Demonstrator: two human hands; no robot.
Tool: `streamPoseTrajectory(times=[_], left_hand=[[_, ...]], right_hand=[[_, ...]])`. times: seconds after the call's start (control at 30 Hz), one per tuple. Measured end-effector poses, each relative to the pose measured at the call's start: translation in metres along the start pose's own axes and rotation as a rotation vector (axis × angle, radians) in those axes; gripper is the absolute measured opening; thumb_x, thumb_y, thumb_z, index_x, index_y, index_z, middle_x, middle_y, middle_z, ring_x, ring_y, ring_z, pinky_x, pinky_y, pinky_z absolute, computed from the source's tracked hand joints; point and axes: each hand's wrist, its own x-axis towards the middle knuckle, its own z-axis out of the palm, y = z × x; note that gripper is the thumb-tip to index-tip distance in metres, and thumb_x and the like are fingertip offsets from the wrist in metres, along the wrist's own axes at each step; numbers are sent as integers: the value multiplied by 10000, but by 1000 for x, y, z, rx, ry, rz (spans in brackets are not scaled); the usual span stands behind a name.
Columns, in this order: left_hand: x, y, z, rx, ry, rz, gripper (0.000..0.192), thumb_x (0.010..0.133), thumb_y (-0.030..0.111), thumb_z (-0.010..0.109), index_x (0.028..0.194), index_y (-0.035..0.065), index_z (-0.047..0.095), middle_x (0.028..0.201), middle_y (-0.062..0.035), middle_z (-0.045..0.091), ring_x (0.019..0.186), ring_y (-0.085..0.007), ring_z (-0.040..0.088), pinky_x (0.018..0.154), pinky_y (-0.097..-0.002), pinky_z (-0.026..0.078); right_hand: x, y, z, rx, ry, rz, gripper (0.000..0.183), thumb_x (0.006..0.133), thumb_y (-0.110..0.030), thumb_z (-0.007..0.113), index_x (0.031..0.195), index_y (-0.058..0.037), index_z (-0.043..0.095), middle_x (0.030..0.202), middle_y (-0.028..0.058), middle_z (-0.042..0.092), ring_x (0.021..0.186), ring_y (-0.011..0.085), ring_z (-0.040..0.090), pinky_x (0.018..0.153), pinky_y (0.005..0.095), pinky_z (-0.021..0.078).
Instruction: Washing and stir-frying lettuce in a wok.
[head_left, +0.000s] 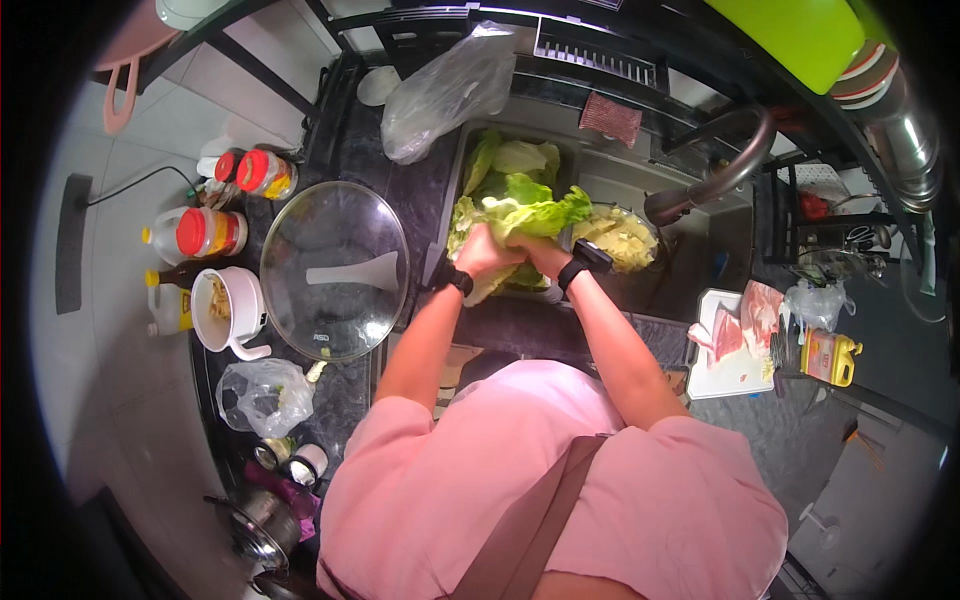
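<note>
Both hands meet over the left basin of a kitchen sink. My left hand and my right hand grip a leafy green lettuce between them, and their fingers are partly hidden by it. More loose lettuce leaves lie in the basin beyond and below the hands. Just right of my right hand, a bowl full of pale yellow cut pieces sits in the sink.
The curved faucet hangs over the right basin. A plastic bag lies behind the sink. Left are a glass lid, a white pot and several jars and bottles. At right, raw meat rests on a white cutting board.
</note>
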Motion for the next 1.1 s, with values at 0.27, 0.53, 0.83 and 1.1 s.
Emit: streamPoseTrajectory(times=[0.27, 0.53, 0.83, 1.1], left_hand=[[15, -58, 11, -75, 339, -202, 400, 746, 155, 755, 1099, 14, 631, 1035, -111, 690, 934, -219, 666, 792, -347, 531], [18, -34, -30, 333, 167, -457, 425, 700, 387, 727, 986, 73, 708, 952, -182, 694, 918, -330, 671, 776, -410, 526], [11, -14, -7, 560, 19, -200, 326, 640, 306, 708, 730, -6, 681, 768, -234, 662, 764, -389, 658, 715, -459, 531], [-9, -13, 4, 709, 76, -120, 224, 664, 200, 679, 777, 7, 658, 775, -219, 662, 773, -376, 652, 758, -463, 504]], right_hand=[[-2, 4, 21, -293, -2, -121, 652, 826, -391, 689, 1298, -3, 461, 1234, 116, 521, 1149, 230, 482, 965, 360, 407], [-38, -41, 22, -1945, 275, -1068, 640, 783, -109, 549, 1402, -142, 390, 1358, 83, 442, 1319, 241, 384, 1141, 440, 264], [29, -25, 0, -2126, 344, -1378, 281, 809, -253, 563, 1062, -133, 592, 1097, 81, 617, 1119, 236, 573, 1059, 604, 321], [6, -26, 12, -1729, -25, -485, 188, 719, -158, 615, 836, -18, 659, 826, 210, 670, 793, 341, 668, 684, 415, 525]])
